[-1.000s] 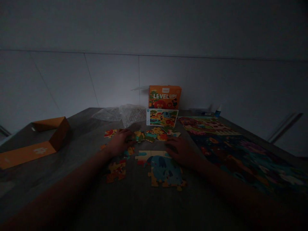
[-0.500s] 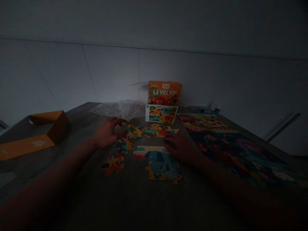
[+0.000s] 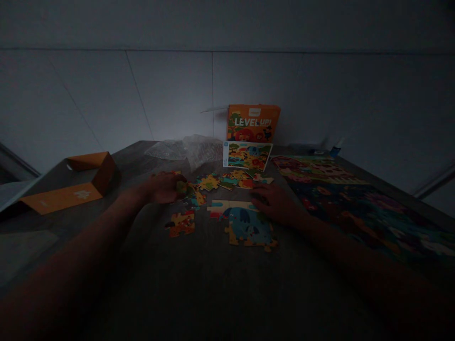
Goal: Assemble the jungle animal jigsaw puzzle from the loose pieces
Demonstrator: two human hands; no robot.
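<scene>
My left hand (image 3: 162, 187) is closed at the left of the loose pieces, with a green and yellow puzzle piece (image 3: 182, 189) at its fingertips. Loose puzzle pieces (image 3: 209, 182) lie in a row beyond both hands, some overlapping. Palm down, my right hand (image 3: 272, 201) rests with fingers stretched out by the upper right of a joined puzzle section (image 3: 249, 227) showing blue elephants. A separate orange puzzle section (image 3: 182, 223) lies left of it. In the dim light, the inner fingers of both hands are hard to make out.
An orange "LEVEL UP!" box (image 3: 253, 124) stands at the back, a picture card (image 3: 247, 155) leaning before it. Clear plastic bags (image 3: 199, 150) lie left of it. An open orange box part (image 3: 67, 196) is at far left. Large assembled puzzles (image 3: 341, 213) cover the right side.
The view has tilted, shifting the scene up and right. My left hand has moved slightly left relative to the loose pieces, with the green and yellow piece. My right hand stays by the elephant section.
</scene>
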